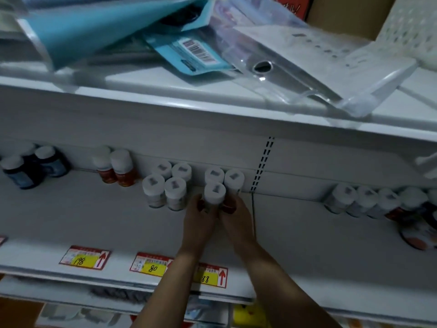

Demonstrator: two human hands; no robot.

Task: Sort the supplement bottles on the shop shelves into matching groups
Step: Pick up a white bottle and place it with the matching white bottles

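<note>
My left hand [201, 217] and right hand [233, 215] are close together, both gripping one bottle [214, 194] by its sides, below the white cap. I judge it is light, stiff plastic and a little smooth, so the body is the best place to hold. It is low over the shelf [94, 221], maybe standing on it, touching two more bottles [224, 176] behind and near a group of four [165, 183].

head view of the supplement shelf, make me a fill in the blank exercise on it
The held bottle has a ___ cap.
Right behind it stand ___ white-capped bottles.
The cluster to its left holds ___ bottles.
Between the 198 tag and the 88 tag, the middle tag reads ___.
Missing words: white; two; four; 80.
</note>
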